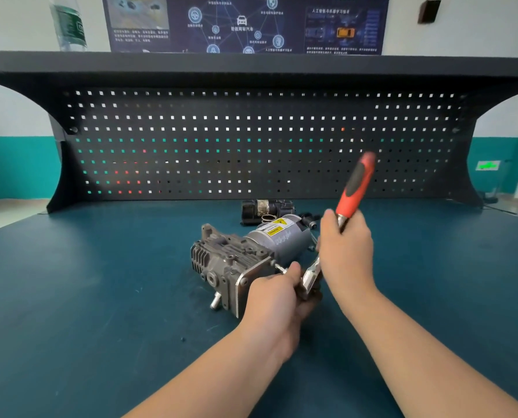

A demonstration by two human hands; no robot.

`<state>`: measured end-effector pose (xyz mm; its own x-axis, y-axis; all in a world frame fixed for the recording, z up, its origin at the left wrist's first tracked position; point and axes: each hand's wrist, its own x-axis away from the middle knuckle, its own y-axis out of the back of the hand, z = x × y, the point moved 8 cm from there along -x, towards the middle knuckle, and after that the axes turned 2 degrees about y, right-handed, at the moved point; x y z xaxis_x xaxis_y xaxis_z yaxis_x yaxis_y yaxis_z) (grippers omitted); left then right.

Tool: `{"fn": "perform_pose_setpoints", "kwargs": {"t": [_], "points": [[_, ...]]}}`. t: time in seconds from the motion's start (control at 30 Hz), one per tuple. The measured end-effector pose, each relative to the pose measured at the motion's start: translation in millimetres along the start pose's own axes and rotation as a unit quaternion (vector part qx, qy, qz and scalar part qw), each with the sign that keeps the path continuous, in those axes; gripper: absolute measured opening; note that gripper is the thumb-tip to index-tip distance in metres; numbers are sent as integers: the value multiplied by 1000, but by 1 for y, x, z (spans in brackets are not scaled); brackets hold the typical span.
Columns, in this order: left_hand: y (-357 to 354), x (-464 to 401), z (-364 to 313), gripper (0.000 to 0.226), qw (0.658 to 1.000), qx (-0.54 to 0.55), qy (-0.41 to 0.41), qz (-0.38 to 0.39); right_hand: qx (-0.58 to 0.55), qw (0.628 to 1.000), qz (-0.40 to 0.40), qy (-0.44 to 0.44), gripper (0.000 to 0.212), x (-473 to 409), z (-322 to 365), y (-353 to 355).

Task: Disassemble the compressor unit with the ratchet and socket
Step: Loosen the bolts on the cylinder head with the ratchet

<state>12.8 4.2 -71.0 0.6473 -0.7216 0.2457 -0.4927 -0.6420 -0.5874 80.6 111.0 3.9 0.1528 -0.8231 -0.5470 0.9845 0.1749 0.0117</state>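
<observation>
Teal mat covers the workbench; the compressor unit lies on its side near the middle, finned grey casting to the left, smooth grey motor cylinder with a yellow warning label toward the far right. A flat metal plate closes the near end of the casting, and a short silver port sticks out low on the near side.

Left hand sits just right of the plate, fingers curled round the head end of the ratchet, thumb up near a small bit or socket tip that meets a fastener at the casting's near right edge. Exact seating of the tip is hard to tell.

Right hand wraps the ratchet's metal shank just below the red-and-black grip; the handle tilts up and away to the far right, motion-blurred at its end.

Behind the unit, at the far edge of the mat, lies a black cylindrical part with a small coil spring beside it and some small dark fittings to its right. A dark pegboard backs the bench, a plastic bottle stands on the shelf top at far left, and a dark blue poster hangs on the wall.
</observation>
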Motion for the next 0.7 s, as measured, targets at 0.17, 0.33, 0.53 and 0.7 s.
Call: {"fn": "perform_pose_setpoints", "kwargs": {"t": [0.17, 0.33, 0.53, 0.7], "points": [[-1, 1, 1, 15, 1000, 10, -2, -3, -53, 943, 86, -317, 22, 11, -67, -16], [1, 2, 0, 15, 999, -25, -18, 9, -11, 996, 19, 88, 32, 3, 22, 4], [2, 0, 2, 21, 1000, -13, 0, 11, 8, 995, -1, 96, 33, 7, 23, 3], [0, 1, 3, 6, 1000, 8, 13, 6, -33, 960, 61, -272, 26, 6, -58, -9]]}}
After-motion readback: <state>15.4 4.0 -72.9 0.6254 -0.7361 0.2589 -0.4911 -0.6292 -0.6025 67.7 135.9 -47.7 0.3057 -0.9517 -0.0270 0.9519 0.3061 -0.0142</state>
